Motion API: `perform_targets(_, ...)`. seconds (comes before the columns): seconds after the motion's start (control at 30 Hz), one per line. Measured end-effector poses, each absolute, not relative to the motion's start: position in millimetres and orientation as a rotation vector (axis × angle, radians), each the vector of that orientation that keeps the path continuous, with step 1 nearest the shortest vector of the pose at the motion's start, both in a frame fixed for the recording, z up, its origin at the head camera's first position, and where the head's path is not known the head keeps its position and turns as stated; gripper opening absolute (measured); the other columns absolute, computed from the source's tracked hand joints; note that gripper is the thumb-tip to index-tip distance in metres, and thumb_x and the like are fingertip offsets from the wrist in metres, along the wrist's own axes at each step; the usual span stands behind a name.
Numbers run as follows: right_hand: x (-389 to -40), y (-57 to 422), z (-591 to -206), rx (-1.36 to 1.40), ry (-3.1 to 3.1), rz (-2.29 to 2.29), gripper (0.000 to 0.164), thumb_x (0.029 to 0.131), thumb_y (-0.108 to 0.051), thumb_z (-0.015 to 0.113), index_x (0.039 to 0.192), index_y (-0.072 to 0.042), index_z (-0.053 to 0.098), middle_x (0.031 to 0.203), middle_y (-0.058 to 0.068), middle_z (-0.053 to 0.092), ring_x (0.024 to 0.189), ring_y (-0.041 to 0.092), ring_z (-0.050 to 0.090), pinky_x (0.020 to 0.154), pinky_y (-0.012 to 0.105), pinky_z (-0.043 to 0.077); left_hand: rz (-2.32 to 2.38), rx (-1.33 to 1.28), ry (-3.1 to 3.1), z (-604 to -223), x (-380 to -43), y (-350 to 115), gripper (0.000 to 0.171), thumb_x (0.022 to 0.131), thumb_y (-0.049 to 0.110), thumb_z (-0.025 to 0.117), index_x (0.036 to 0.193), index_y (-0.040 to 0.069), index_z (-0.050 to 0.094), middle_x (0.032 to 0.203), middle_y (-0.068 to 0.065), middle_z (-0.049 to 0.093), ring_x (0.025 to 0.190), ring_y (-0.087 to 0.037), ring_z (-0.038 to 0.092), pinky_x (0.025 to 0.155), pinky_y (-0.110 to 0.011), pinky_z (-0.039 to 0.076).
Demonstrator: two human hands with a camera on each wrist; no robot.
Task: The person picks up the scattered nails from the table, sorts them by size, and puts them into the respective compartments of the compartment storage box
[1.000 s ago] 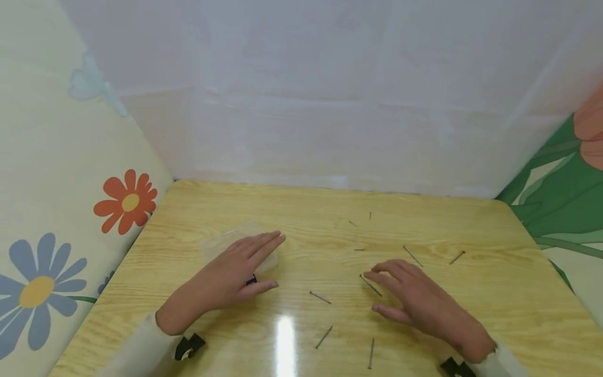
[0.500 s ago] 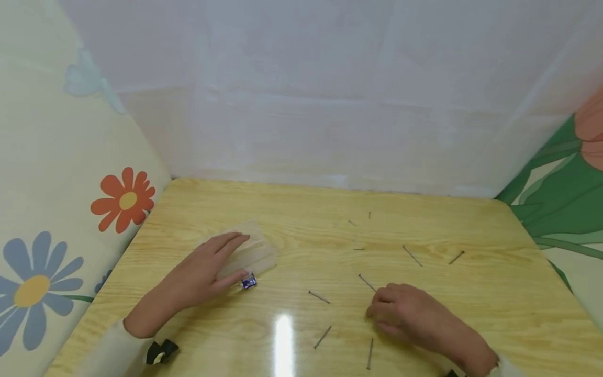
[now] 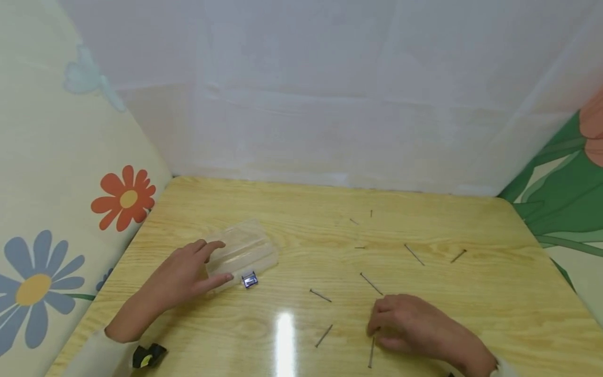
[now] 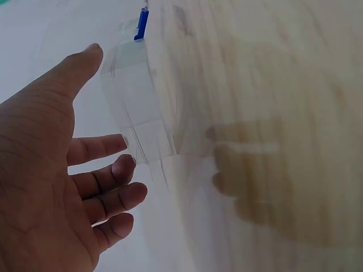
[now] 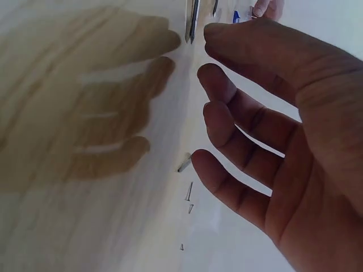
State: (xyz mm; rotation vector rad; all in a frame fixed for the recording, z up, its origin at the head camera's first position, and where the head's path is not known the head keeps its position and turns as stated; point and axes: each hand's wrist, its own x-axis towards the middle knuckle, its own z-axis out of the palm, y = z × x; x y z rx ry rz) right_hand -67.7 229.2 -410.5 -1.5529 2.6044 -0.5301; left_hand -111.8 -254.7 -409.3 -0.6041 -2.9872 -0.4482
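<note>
A clear plastic box [image 3: 256, 246] lies on the left of the table, with a small blue clasp [image 3: 249, 280] at its near side. My left hand [image 3: 181, 275] is at the box's left end, fingers and thumb spread and nothing between them; the left wrist view shows its fingertips close to the clear wall [image 4: 136, 96]. On the right, my right hand [image 3: 407, 324] is low over the table, fingers loosely bent. Its thumb and fingertips are right at the upper end of a long nail [image 3: 371, 353]. In the right wrist view nothing lies between these fingers [image 5: 218, 82].
Several nails lie scattered on the wooden table [image 3: 188, 335]: a long nail [image 3: 371, 283] just beyond my right hand, another nail [image 3: 323, 335] to its left, and small nails [image 3: 359, 247] farther back. A pale sheet [image 3: 301, 104] hangs behind the table.
My left hand has moved left, uncovering the box and its blue clasp. My right hand has come down and nearer to me, from one long nail to another, its fingers drawing closer together.
</note>
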Motion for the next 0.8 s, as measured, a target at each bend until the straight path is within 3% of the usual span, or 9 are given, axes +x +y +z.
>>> perform_targets(0.3, -68, 224, -415, -1.547, 2.517, -0.554, 0.014, 0.089, -0.019, 0.079, 0.099, -0.029, 0.076, 0.099, -0.021, 0.061, 0.089, -0.006, 0.055, 0.079, 0.021, 0.049, -0.455, -0.586, -3.025, -410, -107, -256, 0.083, 0.085, 0.069, 0.071, 0.136, 0.005, 0.062, 0.096, 0.000, 0.056, 0.074, -0.013, 0.047, 0.069, -0.040, 0.046)
perform_targets(0.57, -68, 221, -418, -1.600, 2.503, -0.598, 0.014, 0.090, -0.018, 0.079, 0.093, -0.031, 0.073, 0.094, -0.022, 0.058, 0.084, -0.007, 0.052, 0.079, 0.015, 0.045, -0.404, -0.603, -3.000, -407, -104, -256, 0.076, 0.083, 0.069, 0.074, 0.129, 0.008, 0.067, 0.092, 0.001, 0.053, 0.067, -0.011, 0.041, 0.062, -0.034, 0.040)
perform_targets(0.8, -66, 217, -419, -1.616, 2.526, -0.599, 0.023, 0.082, -0.011, 0.079, 0.086, -0.031, 0.068, 0.089, -0.023, 0.057, 0.079, -0.009, 0.050, 0.075, 0.013, 0.043, -0.417, -0.635, -2.993, -407, -102, -254, 0.072, 0.085, 0.066, 0.074, 0.128, 0.008, 0.068, 0.097, 0.000, 0.051, 0.067, -0.009, 0.040, 0.059, -0.029, 0.038)
